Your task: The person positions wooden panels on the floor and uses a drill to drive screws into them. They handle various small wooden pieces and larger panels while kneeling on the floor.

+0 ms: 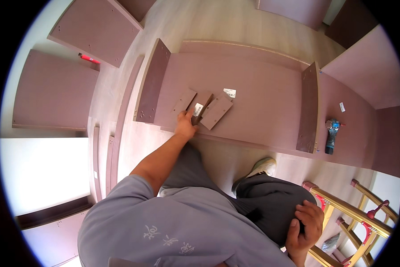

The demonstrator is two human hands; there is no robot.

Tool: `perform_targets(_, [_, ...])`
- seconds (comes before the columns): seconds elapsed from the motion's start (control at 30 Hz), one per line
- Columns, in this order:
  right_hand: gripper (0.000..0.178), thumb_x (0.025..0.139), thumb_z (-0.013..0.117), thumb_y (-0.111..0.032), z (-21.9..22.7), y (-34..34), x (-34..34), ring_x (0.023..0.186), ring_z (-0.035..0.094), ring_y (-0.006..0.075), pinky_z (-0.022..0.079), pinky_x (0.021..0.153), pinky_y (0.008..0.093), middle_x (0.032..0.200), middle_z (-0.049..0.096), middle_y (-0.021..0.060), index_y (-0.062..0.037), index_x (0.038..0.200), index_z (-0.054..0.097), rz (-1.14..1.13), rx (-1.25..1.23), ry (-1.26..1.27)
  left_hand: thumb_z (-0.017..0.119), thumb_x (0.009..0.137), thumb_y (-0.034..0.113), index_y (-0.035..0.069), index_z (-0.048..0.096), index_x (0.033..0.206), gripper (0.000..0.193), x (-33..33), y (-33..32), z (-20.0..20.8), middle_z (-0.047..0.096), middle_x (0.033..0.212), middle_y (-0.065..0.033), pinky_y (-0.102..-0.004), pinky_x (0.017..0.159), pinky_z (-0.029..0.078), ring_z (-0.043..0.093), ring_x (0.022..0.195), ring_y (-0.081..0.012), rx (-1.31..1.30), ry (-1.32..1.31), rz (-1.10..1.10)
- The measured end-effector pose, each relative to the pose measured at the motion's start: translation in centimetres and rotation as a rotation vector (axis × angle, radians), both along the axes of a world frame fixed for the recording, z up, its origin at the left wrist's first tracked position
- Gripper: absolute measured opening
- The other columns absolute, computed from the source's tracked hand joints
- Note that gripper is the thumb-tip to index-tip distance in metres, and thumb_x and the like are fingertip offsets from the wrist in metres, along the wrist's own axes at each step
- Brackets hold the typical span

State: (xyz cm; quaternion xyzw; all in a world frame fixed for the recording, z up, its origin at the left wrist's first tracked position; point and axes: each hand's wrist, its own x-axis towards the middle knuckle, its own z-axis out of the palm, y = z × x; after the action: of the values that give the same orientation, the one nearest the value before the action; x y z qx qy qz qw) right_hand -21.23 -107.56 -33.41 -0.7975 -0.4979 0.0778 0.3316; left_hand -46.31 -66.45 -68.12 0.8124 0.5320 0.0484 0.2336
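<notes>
My left hand [186, 125] is closed round the near end of a small brown board [204, 101] that carries a white label. Close on either side of it lie another small board [184, 100] and a wider small board with holes [216, 112]. All of these rest on the large brown panel [262, 98] of a furniture carcass, between its upright left side panel [152, 84] and its right side panel [308, 109]. My right hand [305, 228] holds nothing and lies over my bent right knee, fingers a little apart.
A blue and black cordless drill [330, 137] lies on a panel to the right. A gold and red folding ladder [342, 204] stands at the lower right. Loose panels [55, 91] and long strips [112, 155] lie to the left, near a red tool [89, 58].
</notes>
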Motion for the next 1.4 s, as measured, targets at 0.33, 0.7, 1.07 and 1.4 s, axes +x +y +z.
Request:
perform_targets(0.33, [0.012, 0.086, 0.069, -0.005, 0.3, 0.2, -0.3, 0.113, 0.067, 0.0384, 0.050, 0.102, 0.0482, 0.105, 0.075, 0.0161, -0.0003, 0.097, 0.069, -0.055, -0.086, -0.044, 0.079, 0.087, 0.022, 0.009, 0.058, 0.145, 0.062, 0.6, 4.8, 0.6, 0.063, 0.141, -0.0200, -0.0454, 0.111, 0.049, 0.057, 0.132, -0.0409, -0.380, -0.061, 0.049])
perform_targets(0.7, [0.015, 0.080, 0.071, -0.009, 0.1, 0.8, -0.1, 0.105, 0.068, 0.0355, 0.053, 0.094, 0.0462, 0.102, 0.076, 0.0115, -0.0046, 0.094, 0.072, -0.041, -0.046, -0.108, 0.083, 0.082, 0.030, 0.001, 0.054, 0.147, 0.077, 6.7, -2.1, 5.5, 0.054, 0.149, -0.0229, -0.0479, 0.116, 0.043, 0.050, 0.139, -0.0413, 0.072, -0.015, -0.208])
perform_targets(1.07, [0.015, 0.078, 0.071, -0.008, 0.1, 0.0, 0.2, 0.102, 0.070, 0.0348, 0.052, 0.093, 0.0454, 0.100, 0.076, 0.0104, -0.0053, 0.094, 0.071, -0.059, -0.027, -0.090, 0.067, 0.095, 0.033, 0.003, 0.048, 0.153, 0.068, 6.7, -2.4, 8.0, 0.062, 0.141, -0.0219, -0.0441, 0.101, 0.057, 0.067, 0.115, -0.0306, -1.564, -1.076, 0.195])
perform_targets(1.4, [0.014, 0.080, 0.072, -0.011, 0.0, 0.4, 0.4, 0.102, 0.070, 0.0342, 0.051, 0.093, 0.0463, 0.100, 0.075, 0.0109, -0.0054, 0.093, 0.070, -0.030, 0.017, -0.058, 0.068, 0.096, 0.048, 0.001, 0.041, 0.157, 0.082, 6.7, -6.3, 19.2, 0.053, 0.152, -0.0243, -0.0481, 0.109, 0.053, 0.065, 0.126, -0.0321, -1.786, -1.332, -0.199])
